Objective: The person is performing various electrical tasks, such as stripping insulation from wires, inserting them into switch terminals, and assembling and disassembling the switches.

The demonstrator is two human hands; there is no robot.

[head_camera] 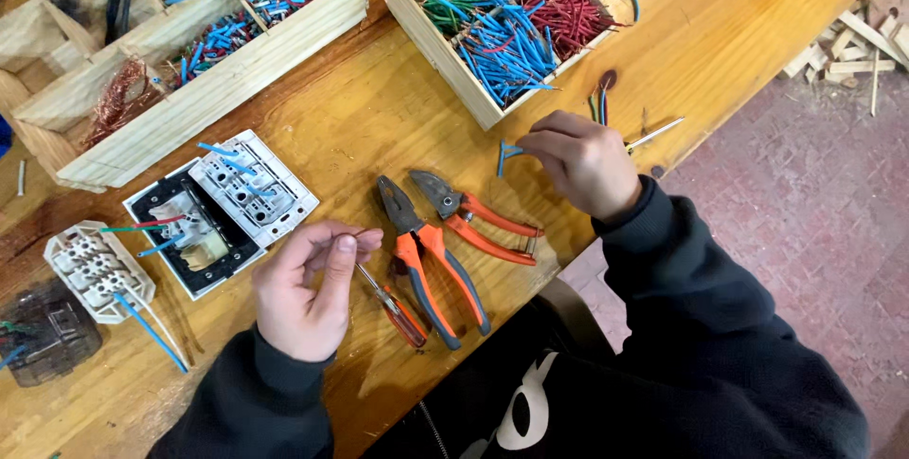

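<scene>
Wire-picking step, by my read: your right hand [582, 164] pinches short blue insulated wire piece [508, 151] at 12 o'clock of orange-handled pliers [428, 260]. Left hand [308, 289] pinches what looks like thin bare strand. Next: bring both together carefully.

The light is bright, even and soft, like daylight, with no harsh glare. The varnished table [360, 128] carries a mild sheen near its top edge. Shadows are short and faint: a soft one lies under the left hand [308, 289], another under the right hand [578, 161], and thin ones trail the pliers [426, 260]. The centre is sharp (wire colours read cleanly). Lines bow slightly towards the corners, a wide-lens effect, and the dark sleeves [701, 326] lose detail in shade.
</scene>
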